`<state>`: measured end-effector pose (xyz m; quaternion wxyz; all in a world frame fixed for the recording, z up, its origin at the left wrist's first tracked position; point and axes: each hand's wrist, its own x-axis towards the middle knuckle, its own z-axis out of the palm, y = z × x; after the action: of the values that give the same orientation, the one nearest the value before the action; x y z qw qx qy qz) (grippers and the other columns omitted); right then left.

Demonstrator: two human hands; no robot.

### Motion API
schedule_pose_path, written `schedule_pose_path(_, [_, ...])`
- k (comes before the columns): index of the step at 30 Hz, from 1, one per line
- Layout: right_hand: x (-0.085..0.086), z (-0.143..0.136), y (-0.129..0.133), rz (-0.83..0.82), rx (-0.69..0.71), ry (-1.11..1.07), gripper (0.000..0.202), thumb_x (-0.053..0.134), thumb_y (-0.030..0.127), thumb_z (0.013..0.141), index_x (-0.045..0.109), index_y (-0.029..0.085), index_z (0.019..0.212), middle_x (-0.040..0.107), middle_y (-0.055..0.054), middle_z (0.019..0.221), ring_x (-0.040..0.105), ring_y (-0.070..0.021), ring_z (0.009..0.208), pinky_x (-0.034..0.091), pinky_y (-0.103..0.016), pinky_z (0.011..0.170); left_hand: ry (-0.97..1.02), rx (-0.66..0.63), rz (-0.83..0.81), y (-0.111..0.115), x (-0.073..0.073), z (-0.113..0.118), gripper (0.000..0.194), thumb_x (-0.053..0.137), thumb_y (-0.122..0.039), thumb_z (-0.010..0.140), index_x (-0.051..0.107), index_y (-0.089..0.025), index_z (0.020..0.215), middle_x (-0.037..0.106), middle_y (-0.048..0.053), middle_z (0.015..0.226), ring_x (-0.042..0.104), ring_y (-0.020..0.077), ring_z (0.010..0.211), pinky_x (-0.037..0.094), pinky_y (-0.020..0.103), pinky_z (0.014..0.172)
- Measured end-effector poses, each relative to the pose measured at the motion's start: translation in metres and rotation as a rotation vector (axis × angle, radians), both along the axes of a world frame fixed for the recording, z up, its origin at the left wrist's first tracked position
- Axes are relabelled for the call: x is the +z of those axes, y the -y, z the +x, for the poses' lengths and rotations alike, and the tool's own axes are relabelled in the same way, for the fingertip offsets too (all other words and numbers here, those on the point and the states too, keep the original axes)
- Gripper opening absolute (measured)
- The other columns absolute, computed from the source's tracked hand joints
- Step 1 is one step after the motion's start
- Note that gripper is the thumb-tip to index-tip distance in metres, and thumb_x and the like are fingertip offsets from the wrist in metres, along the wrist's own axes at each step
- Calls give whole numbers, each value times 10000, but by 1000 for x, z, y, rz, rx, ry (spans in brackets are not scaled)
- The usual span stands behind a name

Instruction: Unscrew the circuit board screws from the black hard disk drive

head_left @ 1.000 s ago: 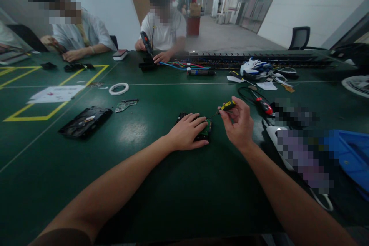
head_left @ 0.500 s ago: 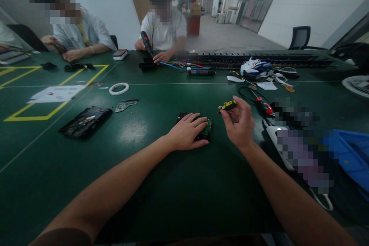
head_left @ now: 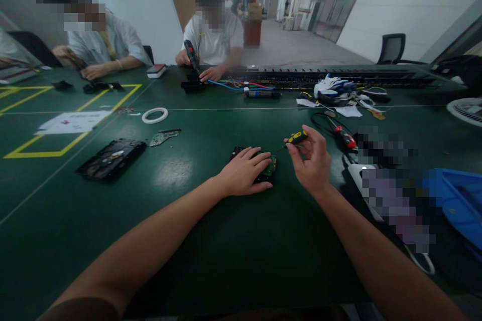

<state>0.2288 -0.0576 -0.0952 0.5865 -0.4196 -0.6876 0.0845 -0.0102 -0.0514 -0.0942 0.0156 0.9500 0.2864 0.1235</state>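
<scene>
A black hard drive with a green circuit board (head_left: 269,174) lies on the table, partly hidden under my left hand (head_left: 246,171). My left hand rests on it with the fingers stretched out flat across its top and the thumb along the near side. My right hand (head_left: 312,163) is closed around a screwdriver (head_left: 296,137) with a yellow and black handle. The thin shaft points down and left toward the drive's right edge. Whether the tip touches the drive I cannot tell.
Left on the green table (head_left: 181,241) are a black casing (head_left: 113,159), a loose circuit board (head_left: 164,137) and a white tape ring (head_left: 154,115). At right lie a red-black screwdriver (head_left: 345,138) and a blue tray (head_left: 461,205). Opposite, a person (head_left: 214,35) holds a power tool (head_left: 192,55).
My right hand and the screwdriver have shifted very slightly left. My left hand and the hard drive stay in place.
</scene>
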Motion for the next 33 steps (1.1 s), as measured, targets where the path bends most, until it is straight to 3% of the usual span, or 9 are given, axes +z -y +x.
schedule_pose_path(33, [2,0,0,15,-19,26,623,696,256,958,450,326,1525,666,-97,1365,759,-260,1068,673,-454,928,0,1,-2,0,1,0,753,456,-713,995,480,-182,1528,468,130,1626,363,394,1537,301,589,1255])
